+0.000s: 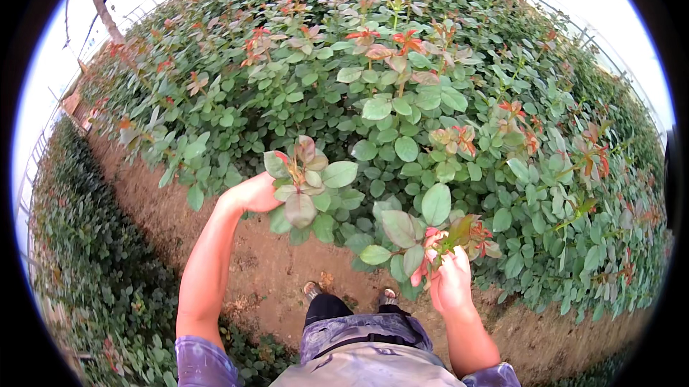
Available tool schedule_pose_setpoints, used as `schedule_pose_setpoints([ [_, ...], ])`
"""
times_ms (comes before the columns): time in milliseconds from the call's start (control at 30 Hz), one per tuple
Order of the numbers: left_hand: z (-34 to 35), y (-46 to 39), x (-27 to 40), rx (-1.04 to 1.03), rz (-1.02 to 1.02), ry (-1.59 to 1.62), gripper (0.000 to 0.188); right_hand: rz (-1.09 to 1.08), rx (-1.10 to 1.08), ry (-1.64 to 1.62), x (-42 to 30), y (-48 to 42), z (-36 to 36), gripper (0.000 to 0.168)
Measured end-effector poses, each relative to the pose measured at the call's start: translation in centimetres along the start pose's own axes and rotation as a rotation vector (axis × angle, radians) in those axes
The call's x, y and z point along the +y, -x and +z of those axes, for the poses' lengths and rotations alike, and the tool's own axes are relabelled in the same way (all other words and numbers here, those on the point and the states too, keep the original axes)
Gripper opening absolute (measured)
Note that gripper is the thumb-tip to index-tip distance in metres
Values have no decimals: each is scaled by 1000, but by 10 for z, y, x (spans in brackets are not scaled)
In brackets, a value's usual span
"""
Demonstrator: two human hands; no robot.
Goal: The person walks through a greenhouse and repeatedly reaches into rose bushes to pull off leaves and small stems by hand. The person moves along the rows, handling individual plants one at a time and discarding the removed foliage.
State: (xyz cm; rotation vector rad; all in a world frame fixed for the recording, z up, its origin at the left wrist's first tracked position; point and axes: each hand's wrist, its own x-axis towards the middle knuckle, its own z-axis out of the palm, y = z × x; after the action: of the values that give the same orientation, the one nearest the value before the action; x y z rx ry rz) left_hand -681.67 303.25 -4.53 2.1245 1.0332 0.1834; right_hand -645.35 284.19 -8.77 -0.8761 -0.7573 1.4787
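Observation:
My right hand (451, 275) pinches the upper part of a leafy rose shoot (456, 233), with its thumb and fingers around the stem below reddish young leaves. Broad green leaves (401, 230) of the same bush spread to the left of those fingers. On the other side, my left hand (261, 193) reaches in behind a second rose shoot (301, 177) with green and bronze leaves. The fingers of that hand are hidden by the foliage, so its grip does not show.
A dense bed of rose bushes (323, 80) with red-tipped shoots fills the space ahead and to the right. Bare soil path (264, 274) runs under my feet. Another planted row (91, 225) lies to the left. A leaning post (102, 7) rises at the far left.

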Motion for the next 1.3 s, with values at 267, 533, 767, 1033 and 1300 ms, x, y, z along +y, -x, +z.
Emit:
schedule_pose_setpoints([
  [267, 0, -13, -34, -1, 293, -194, 36, -39, 197, -67, 5, 1, 55, 27],
  [533, 5, -19, -67, 39, 230, -42, 33, -619, 649, 565, -52, -21, 53, 13],
  [767, 53, -8, -158, 143, 197, 311, 7, -522, 371, 787, -169, -166, 30, 27],
  [1033, 134, -13, -203, 837, 29, 692, 41, -393, -20, 1523, -204, -312, 10, 39],
  [1300, -14, -66, -90, 1253, 202, 352, 33, -202, -253, 1375, -220, -335, -12, 9],
])
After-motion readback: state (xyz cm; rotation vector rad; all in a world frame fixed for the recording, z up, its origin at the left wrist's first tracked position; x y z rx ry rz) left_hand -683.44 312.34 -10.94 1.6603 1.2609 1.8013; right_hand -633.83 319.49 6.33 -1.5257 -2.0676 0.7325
